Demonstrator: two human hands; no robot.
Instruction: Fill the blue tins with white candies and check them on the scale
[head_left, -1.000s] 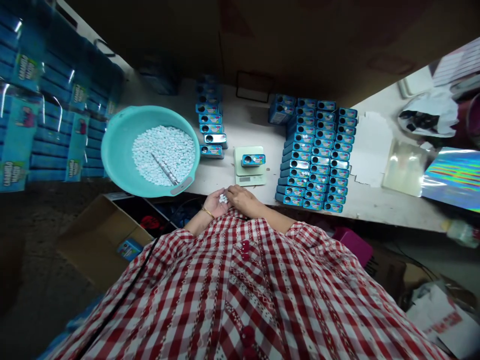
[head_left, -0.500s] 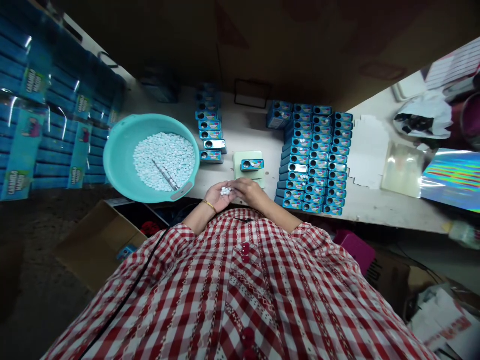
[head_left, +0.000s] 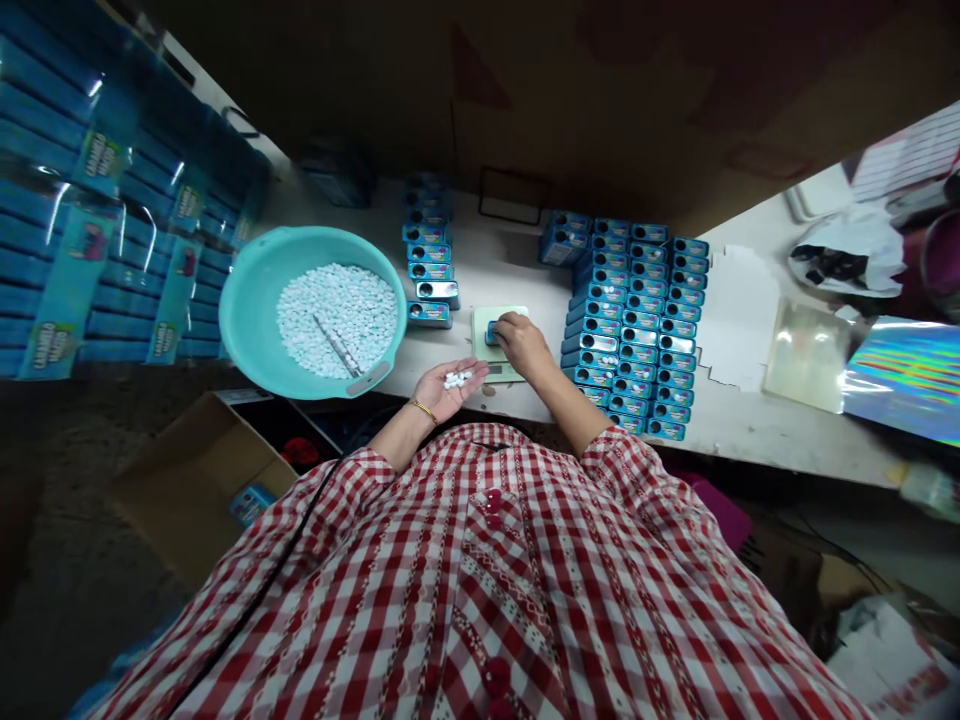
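My left hand (head_left: 441,398) is palm up with its fingers stretched out, low in front of the scale. A small pile of white candies (head_left: 457,379) rests on it. Over a pale green scale (head_left: 504,374), my right hand (head_left: 523,342) has its fingers closed together at a small blue tin (head_left: 490,333). Only the tin's left end shows. Whatever those fingertips pinch is hidden. Left of my hands stands a turquoise basin (head_left: 251,340) holding many white candies, with a clear, stick-like tool (head_left: 337,345) lying on them.
Several rows of blue tins (head_left: 637,320) fill the table's right part, a few with white candies on top. A shorter row of tins (head_left: 430,270) stands beside the basin. Wrapped blue packs (head_left: 90,230) are stacked at left. A large cardboard box (head_left: 570,90) bounds the back.
My right hand has left the palm of my left hand and moved forward to the tin on the scale. My left hand has stayed low and its candies are more exposed. The view has shifted slightly.
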